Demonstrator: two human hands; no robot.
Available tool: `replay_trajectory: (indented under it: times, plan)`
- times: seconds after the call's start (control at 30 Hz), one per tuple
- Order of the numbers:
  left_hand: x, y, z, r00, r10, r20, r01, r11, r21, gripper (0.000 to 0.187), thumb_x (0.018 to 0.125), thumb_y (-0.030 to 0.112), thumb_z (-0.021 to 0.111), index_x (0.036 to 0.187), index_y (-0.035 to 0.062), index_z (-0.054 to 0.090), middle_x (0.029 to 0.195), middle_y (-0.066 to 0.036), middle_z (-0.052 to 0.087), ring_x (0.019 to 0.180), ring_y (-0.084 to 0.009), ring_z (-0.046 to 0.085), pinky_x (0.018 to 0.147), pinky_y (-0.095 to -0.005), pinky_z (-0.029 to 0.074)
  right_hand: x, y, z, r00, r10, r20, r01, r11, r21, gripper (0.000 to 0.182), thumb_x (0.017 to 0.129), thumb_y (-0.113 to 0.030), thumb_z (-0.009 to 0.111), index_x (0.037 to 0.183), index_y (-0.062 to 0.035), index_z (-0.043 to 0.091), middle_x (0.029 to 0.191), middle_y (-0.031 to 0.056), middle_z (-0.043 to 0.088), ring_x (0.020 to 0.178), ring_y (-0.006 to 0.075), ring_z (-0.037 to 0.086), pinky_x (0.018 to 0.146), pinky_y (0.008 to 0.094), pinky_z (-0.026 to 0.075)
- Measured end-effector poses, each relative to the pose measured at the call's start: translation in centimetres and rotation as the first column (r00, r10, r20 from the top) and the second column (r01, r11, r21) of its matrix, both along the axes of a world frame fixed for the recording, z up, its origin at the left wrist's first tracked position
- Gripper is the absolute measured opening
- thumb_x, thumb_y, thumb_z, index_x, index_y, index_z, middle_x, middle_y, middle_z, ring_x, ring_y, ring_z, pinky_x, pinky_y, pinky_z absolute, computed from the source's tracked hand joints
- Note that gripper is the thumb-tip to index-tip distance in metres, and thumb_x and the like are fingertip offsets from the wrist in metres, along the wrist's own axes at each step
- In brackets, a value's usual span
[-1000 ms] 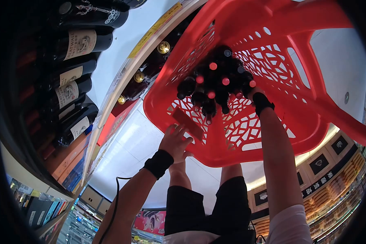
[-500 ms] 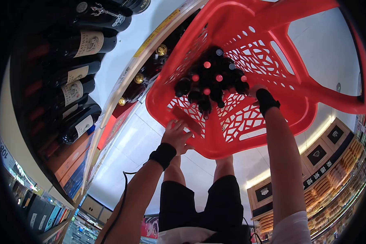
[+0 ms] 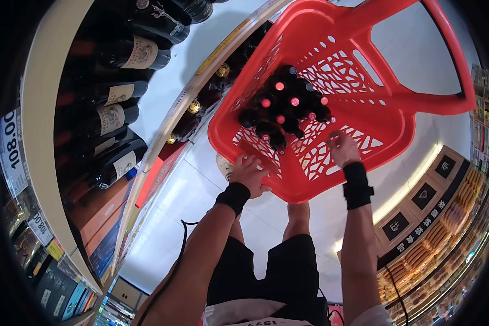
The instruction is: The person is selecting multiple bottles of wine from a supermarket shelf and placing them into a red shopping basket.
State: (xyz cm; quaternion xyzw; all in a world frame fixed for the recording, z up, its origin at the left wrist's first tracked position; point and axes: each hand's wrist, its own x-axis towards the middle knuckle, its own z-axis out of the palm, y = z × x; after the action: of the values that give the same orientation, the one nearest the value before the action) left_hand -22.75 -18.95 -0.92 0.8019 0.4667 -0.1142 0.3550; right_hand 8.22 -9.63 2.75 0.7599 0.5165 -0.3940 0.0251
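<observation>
A red basket with cut-out sides hangs tilted in front of me, its inside facing me. Several dark bottles with mostly red caps lie bunched in it. At the basket's near left edge, my left hand is hooked over the rim, fingers inside and thumb outside. My right hand is over the basket's near right part, below the bottles and touching none; its fingers are loosely bent and apart, with nothing visible between them.
To the left, a shelf holds dark wine bottles lying on their sides. Gold-capped bottles stand on a level below. Price tags line the far left. At the lower right is a lit display of packaged food.
My right hand has come away from the bottles toward me, its fingers now clear of them. The view has shifted slightly, and my left hand stays at the basket's rim.
</observation>
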Motion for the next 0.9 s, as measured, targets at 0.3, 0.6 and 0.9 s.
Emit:
replay_trajectory:
  times: [0.3, 0.6, 0.9]
  plan:
    - [-0.5, 0.7, -0.5, 1.000, -0.010, 0.011, 0.010, 1.000, 0.003, 0.050, 0.077, 0.056, 0.076, 0.112, 0.0201, 0.072, 0.124, -0.010, 0.060, 0.134, -0.0282, 0.043, 0.116, -0.0538, 0.020, -11.5, -16.2, -3.9, 0.991, 0.068, -0.114, -0.079, 0.993, -0.090, 0.034, 0.087, -0.029, 0.067, 0.113, -0.0070, 0.067, 0.108, 0.0206, 0.069, 0.103, 0.0403, 0.067, 0.089, 0.0491, 0.055]
    - [-0.6, 1.3, 0.4, 0.999, -0.004, -0.039, 0.006, 1.000, 0.028, 0.056, 0.077, 0.059, 0.073, 0.116, 0.0198, 0.071, 0.128, -0.012, 0.061, 0.134, -0.0309, 0.045, 0.114, -0.0512, 0.021, -14.3, -19.8, -3.7, 0.992, 0.125, -0.006, -0.125, 0.992, 0.010, 0.041, 0.082, -0.017, 0.070, 0.122, -0.0098, 0.062, 0.119, 0.0136, 0.064, 0.110, 0.0381, 0.060, 0.098, 0.0488, 0.047]
    - [-0.3, -0.3, 0.5, 0.999, -0.054, 0.005, 0.052, 0.988, 0.144, 0.052, 0.075, 0.061, 0.072, 0.107, 0.0197, 0.072, 0.123, -0.009, 0.063, 0.128, -0.0249, 0.047, 0.111, -0.0484, 0.025, -12.7, -21.7, -2.1, 0.959, 0.283, 0.035, -0.285, 0.950, 0.130, 0.059, 0.079, -0.011, 0.066, 0.137, -0.0138, 0.054, 0.129, 0.0115, 0.058, 0.112, 0.0363, 0.057, 0.096, 0.0482, 0.046]
